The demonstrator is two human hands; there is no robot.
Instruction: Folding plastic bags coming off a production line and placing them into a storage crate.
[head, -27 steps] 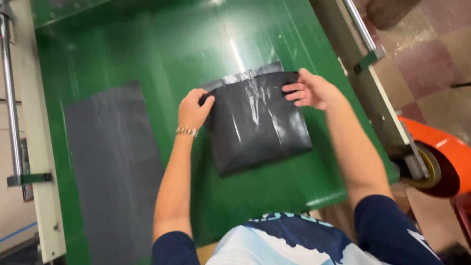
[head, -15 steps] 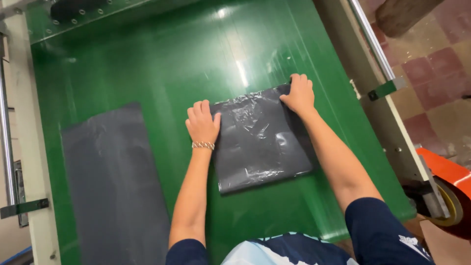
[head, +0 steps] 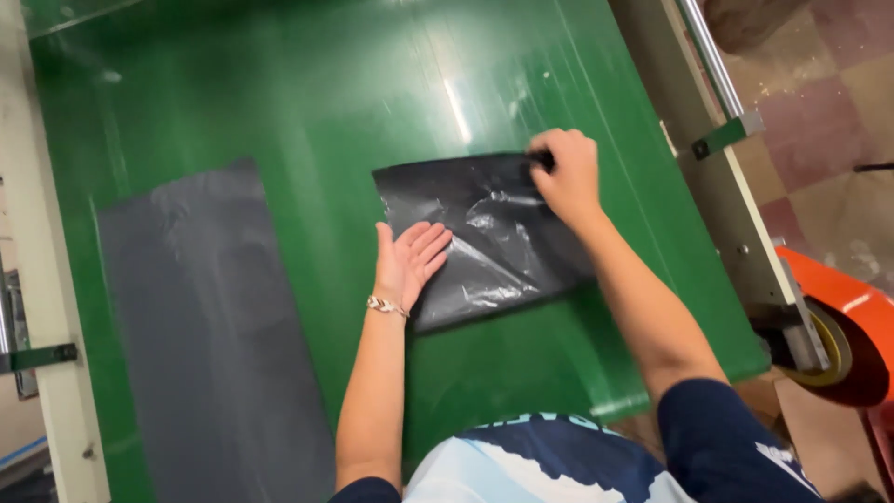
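Green counter (head: 279,112) fills the view: my left hand (head: 410,261), open and flat, presses the near-left edge of a dark plastic bag (head: 484,233) while my right hand (head: 563,177) pinches its far-right corner (long axis running slightly aslant between them).

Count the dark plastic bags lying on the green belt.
2: a crinkled black plastic bag under both hands at centre, and a flat grey plastic bag on the belt's left side. None appears hidden.
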